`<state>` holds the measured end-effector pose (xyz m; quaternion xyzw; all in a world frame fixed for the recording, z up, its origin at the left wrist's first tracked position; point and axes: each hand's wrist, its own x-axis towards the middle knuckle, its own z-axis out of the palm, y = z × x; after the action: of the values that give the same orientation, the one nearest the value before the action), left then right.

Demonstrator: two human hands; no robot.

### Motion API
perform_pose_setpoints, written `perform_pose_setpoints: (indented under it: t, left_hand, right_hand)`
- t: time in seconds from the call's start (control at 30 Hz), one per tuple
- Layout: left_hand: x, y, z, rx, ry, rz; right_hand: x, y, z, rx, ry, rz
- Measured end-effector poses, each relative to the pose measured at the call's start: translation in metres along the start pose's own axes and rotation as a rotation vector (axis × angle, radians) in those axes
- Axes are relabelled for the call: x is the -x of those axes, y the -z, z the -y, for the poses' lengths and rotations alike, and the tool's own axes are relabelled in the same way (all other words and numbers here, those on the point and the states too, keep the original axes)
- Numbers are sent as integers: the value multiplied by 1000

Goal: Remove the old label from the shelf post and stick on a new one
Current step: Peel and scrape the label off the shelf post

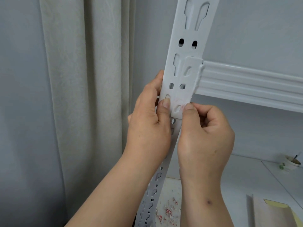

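A white slotted shelf post (188,51) runs from top centre down to the bottom. Faint pink-white label residue (181,102) clings to the post just under the shelf beam's bracket. My left hand (147,128) wraps the post's left edge, its thumb pressed flat on the post front. My right hand (205,136) is curled, its thumb tip scraping at the right end of the residue. Several torn red-and-white label scraps (168,210) lie on the shelf board below. No whole label is visible on the post.
A white shelf beam (254,84) hooks into the post and runs right. A beige curtain (82,95) hangs on the left. On the lower shelf stand a paper cup (291,163) with a stick in it and yellow-edged sheets (278,212).
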<state>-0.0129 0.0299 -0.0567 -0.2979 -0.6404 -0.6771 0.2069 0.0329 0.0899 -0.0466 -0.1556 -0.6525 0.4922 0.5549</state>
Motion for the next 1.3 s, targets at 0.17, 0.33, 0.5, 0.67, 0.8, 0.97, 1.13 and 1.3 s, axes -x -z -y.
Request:
perform_pose_setpoints:
  t: [0.17, 0.33, 0.5, 0.67, 0.8, 0.97, 1.13, 1.3]
  left_hand:
    - [0, 0, 2, -6, -8, -4]
    - [0, 0, 2, 3, -19, -16]
    - [1, 0, 1, 1, 3, -16]
    - [1, 4, -5, -42, 35, 4]
    - [10, 4, -7, -14, 76, 8]
    - [63, -7, 10, -201, 50, -170]
    - [95, -9, 23, -315, -93, -213]
    - [105, -19, 15, -100, 240, 20]
  right_hand:
    - [0, -2, -3, 28, 41, -31]
    - [2, -3, -3, 46, 71, -24]
    - [3, 1, -9, 50, 62, -26]
    - [14, 9, -15, 25, 23, -30]
    - [17, 21, -20, 11, -61, 62]
    - [22, 40, -30, -37, -192, 253]
    - [29, 61, -48, -59, -270, 404]
    - [34, 73, -59, -154, -370, 498]
